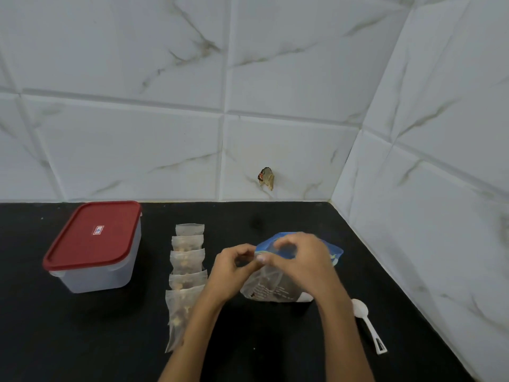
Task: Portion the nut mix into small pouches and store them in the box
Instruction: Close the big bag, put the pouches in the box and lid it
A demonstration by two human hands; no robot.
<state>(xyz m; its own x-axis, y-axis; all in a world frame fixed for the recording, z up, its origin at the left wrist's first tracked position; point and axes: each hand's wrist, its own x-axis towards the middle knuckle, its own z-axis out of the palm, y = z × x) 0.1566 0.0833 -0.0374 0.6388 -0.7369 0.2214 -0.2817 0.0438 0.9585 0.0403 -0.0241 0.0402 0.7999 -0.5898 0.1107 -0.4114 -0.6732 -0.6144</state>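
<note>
Both hands, left (236, 264) and right (298, 257), pinch the blue-topped clear plastic nut-mix bag (275, 285) at its mouth, apparently sealing it. Filled translucent pouches (187, 274) lie alongside on the black tabletop (82, 340). Next, likely, the red-lidded clear box (93, 246) needs opening.

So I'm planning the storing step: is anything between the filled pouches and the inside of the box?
Yes: the red lid is on the box, covering its opening. The counter between the pouches and box looks bare.
</note>
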